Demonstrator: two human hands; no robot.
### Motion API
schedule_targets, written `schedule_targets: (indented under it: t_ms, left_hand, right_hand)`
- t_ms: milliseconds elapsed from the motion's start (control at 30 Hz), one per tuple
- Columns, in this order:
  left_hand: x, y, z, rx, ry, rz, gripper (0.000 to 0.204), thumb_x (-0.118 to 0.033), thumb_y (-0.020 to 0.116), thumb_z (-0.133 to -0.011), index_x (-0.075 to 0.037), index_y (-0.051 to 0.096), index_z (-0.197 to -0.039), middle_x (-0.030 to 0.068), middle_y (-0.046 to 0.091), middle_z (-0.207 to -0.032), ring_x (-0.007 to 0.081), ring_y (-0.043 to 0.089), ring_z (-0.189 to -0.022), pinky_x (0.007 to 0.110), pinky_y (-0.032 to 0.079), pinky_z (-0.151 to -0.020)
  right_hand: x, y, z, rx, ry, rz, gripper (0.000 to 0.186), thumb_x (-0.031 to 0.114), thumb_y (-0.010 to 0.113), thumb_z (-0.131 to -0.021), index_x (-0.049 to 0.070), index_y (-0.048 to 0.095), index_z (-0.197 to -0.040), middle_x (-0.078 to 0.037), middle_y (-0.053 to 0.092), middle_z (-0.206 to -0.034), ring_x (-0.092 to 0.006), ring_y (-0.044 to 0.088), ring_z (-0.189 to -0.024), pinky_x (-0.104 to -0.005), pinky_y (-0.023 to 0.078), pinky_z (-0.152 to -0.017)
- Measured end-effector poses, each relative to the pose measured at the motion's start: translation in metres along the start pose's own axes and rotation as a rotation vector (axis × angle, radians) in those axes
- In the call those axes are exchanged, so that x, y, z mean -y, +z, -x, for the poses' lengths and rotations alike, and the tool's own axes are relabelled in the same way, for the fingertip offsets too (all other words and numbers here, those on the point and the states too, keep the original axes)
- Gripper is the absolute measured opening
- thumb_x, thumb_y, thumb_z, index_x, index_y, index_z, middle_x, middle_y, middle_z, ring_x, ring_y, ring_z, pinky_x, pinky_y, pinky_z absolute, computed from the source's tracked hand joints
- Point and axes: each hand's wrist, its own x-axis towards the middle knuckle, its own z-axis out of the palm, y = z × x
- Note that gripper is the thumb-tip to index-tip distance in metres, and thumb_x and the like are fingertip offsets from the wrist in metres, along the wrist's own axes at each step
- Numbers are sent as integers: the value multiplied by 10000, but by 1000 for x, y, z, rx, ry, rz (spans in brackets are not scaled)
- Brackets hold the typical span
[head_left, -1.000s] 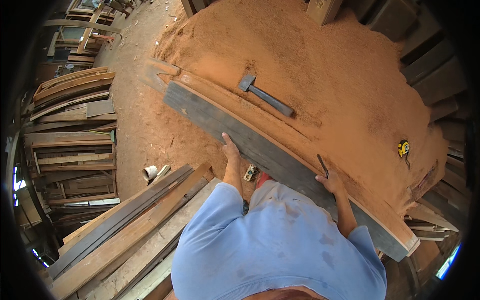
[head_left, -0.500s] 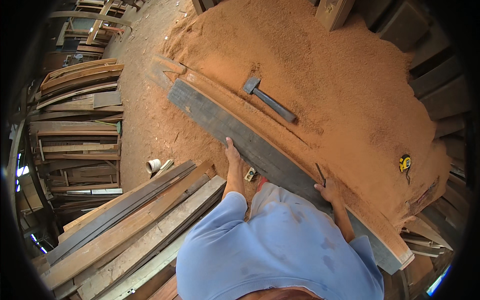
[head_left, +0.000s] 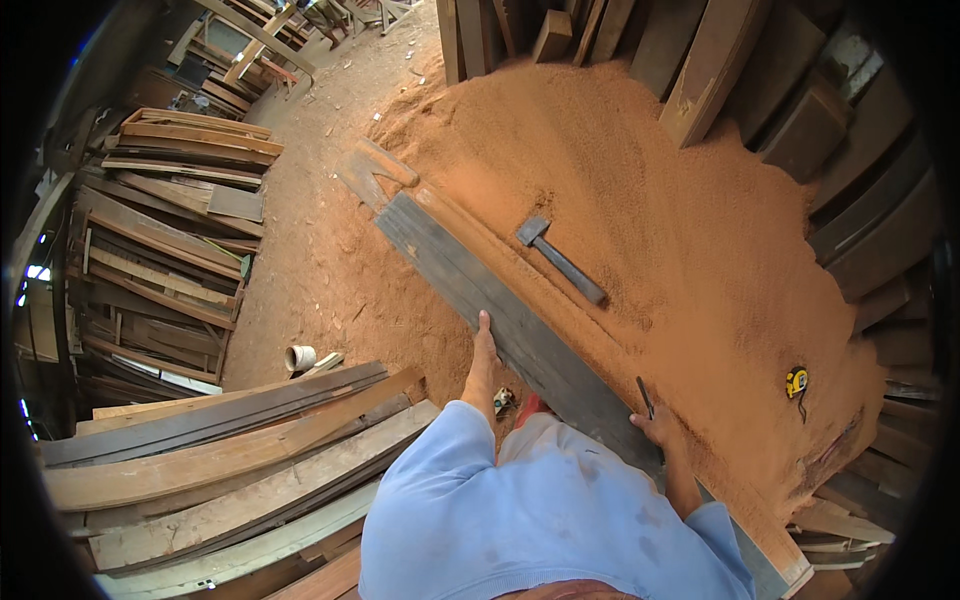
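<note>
A long grey plank (head_left: 540, 340) lies diagonally in front of me, from upper left to lower right. My left hand (head_left: 484, 348) grips its near edge, thumb along the top and the other fingers mostly hidden. At the plank's lower right, my right hand (head_left: 655, 428) rests over the wood, closed around a slim dark stick-like tool (head_left: 645, 398) that points up and away; its exact kind is unclear. Beyond the plank, a dark-handled hammer (head_left: 565, 262) lies on the sawdust. A yellow and black tape measure (head_left: 796, 381) sits farther right.
Sawdust (head_left: 680, 240) is heaped beyond the plank, with upright timbers (head_left: 715, 75) behind it. Stacked boards (head_left: 250, 465) lie at lower left, more lumber (head_left: 170, 270) at far left. A white cup-like container (head_left: 300, 358) lies by the boards.
My view has turned, so the scene sits differently in the picture. Both hands stay on the plank. The dark tool in my right hand has changed its tilt slightly.
</note>
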Motion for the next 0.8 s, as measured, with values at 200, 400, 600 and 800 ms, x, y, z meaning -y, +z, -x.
schedule_targets:
  t_ms: [200,400,600,800]
  left_hand:
    - [7,9,6,43,3,93,868,-579,661,-1000,46,409,-1545,208,516,-1553,387,543,-1373,513,417,-1183]
    - [7,20,11,45,12,73,825,-551,688,-994,42,450,-1517,199,565,-1505,358,570,-1345,505,445,-1160]
    - [-6,78,46,42,-28,-2,927,-611,690,-964,33,397,-1562,221,482,-1572,380,519,-1397,532,414,-1178]
    - [-66,119,58,193,-152,-1368,712,-592,707,-939,40,677,-1265,224,724,-1209,361,715,-1093,464,564,-936]
  right_hand:
    - [-6,12,15,-132,62,10,438,397,839,-845,-3,663,-870,-184,680,-794,-335,690,-799,-477,518,-748]
    - [5,-1,26,-150,114,87,462,423,819,-857,-16,693,-925,-223,711,-865,-377,707,-861,-496,524,-798]
    - [4,-39,37,-211,129,120,507,478,769,-899,-20,685,-942,-275,728,-977,-439,709,-975,-509,527,-857]
    - [-3,-68,18,-249,176,-14,495,455,715,-937,-39,709,-965,-296,735,-976,-464,714,-1003,-525,529,-875]
